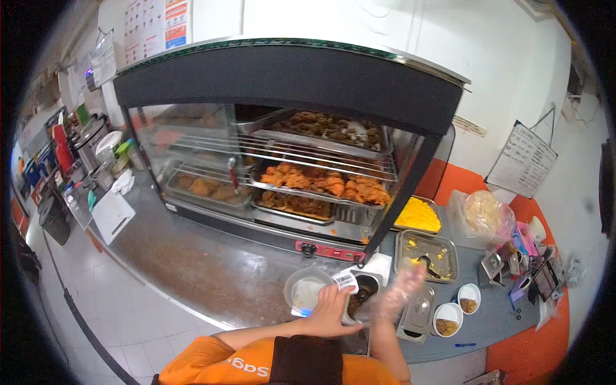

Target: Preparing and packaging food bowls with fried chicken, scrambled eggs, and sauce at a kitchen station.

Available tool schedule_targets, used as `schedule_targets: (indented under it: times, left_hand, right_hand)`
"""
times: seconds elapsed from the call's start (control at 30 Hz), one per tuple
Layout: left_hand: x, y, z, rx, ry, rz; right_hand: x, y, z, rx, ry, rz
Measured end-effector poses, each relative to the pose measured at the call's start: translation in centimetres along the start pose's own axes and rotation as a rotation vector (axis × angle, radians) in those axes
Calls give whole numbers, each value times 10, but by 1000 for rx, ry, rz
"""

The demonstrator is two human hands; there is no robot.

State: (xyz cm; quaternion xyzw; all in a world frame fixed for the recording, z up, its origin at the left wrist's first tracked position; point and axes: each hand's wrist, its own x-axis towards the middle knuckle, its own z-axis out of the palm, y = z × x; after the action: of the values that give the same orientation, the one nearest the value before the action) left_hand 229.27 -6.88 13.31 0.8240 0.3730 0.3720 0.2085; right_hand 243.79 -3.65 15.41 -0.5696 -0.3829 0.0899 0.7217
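Observation:
My left hand [332, 308] rests between a round translucent tub [306, 291] and a metal container of dark food [361, 297], close to a printed paper slip [346, 282]; I cannot tell whether it grips anything. My right hand [399, 293], in a clear plastic glove and blurred, reaches over the counter beside a black-handled utensil [430, 268]. That utensil lies in a metal tray with yellow scraps [449, 248]; whether the hand touches its handle is unclear. A lidded metal container [419, 310] is to the right of this hand. Two white bowls [447, 317] hold brown food in one half.
A glass food warmer [288, 72] with trays of fried food spans the back. Behind the scrap tray is a tray of yellow food [417, 214]. A plastic bag [482, 214], a blue pen [465, 344] and a metal box [492, 267] are at right, a white cutting board [112, 215] at left.

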Motion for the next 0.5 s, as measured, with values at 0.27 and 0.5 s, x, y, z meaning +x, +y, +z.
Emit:
schedule_targets:
  times: [0.27, 0.5]
  left_hand:
    - [-27, -75, -20, 1, 478, -143]
    - [-42, -65, -21, -52, 310, 103]
  right_hand:
    - [-89, -1, 83, 335, -368, 347]
    - [-73, -11, 96, 90, -203, 463]
